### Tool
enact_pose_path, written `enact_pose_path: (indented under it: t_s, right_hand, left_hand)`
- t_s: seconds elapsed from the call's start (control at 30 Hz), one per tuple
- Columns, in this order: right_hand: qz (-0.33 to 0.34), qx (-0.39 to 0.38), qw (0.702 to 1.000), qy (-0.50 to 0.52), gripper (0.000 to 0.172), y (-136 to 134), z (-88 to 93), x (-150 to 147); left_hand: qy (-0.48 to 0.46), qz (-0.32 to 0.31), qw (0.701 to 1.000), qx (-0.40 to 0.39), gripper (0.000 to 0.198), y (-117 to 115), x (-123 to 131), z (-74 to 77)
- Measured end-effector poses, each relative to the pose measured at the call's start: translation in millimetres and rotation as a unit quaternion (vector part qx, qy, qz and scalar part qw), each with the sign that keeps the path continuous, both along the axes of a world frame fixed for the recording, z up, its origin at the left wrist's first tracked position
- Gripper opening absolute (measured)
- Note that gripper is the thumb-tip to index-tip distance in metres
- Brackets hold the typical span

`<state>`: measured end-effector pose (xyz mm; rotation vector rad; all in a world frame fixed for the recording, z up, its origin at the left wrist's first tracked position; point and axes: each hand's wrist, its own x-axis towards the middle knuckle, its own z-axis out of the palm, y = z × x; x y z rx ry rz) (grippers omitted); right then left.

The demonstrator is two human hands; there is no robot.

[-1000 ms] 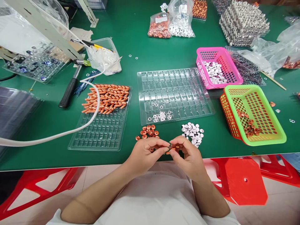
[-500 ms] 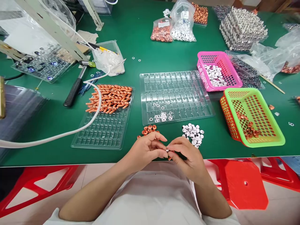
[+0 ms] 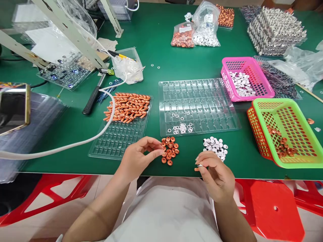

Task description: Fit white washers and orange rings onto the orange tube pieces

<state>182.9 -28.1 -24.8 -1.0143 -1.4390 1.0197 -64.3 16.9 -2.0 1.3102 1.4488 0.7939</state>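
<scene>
My right hand (image 3: 217,174) pinches a small part (image 3: 199,167); my left hand (image 3: 140,156) nips at orange rings (image 3: 169,150), hold unclear. Slack fingers could drop it.

The scene is evenly and brightly lit from overhead, shadows are kept soft, the bench (image 3: 151,40) edges are bowed by wide-angle distortion, and the far left is blurred.

a small-parts assembly workshop is showing: a green-matted bench (image 3: 156,43) is carrying clear plastic compartment trays (image 3: 196,101), mesh baskets (image 3: 246,79) and bagged parts (image 3: 183,37).
</scene>
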Motion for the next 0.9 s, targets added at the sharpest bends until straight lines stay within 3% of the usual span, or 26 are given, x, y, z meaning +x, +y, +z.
enact_pose_path:
  t_s: [0.13, 0.27, 0.5, 0.67, 0.77, 0.9]
  right_hand:
    - [-0.003, -0.01, 1.0, 0.001, 0.021, 2.5, -4.6, -3.8]
    - [0.013, -0.021, 1.0, -0.016, 0.023, 3.0, -4.2, 0.5]
    - [0.043, -0.032, 0.998, -0.04, 0.029, -2.5, -2.8, 9.9]
    - [0.05, -0.042, 0.997, -0.032, 0.026, -5.8, -5.4, 10.7]
    - [0.054, -0.05, 0.997, -0.019, 0.024, -6.5, -5.6, 9.1]
    - [-0.008, -0.072, 0.997, 0.015, 0.023, -7.5, -4.1, 4.7]
  left_hand:
    - [0.133, -0.063, 0.982, 0.118, 0.007, 6.6, 6.6, -5.3]
    - [0.204, -0.164, 0.936, 0.233, 0.015, 19.2, 22.9, -5.0]
    - [0.326, -0.303, 0.872, 0.203, 0.02, 44.0, 41.4, 4.0]
    - [0.345, -0.356, 0.845, 0.197, 0.018, 52.6, 41.4, 4.0]
    - [0.323, -0.339, 0.859, 0.209, 0.019, 54.5, 41.3, 6.4]
    - [0.204, -0.248, 0.939, 0.124, 0.013, 49.0, 45.7, 16.2]
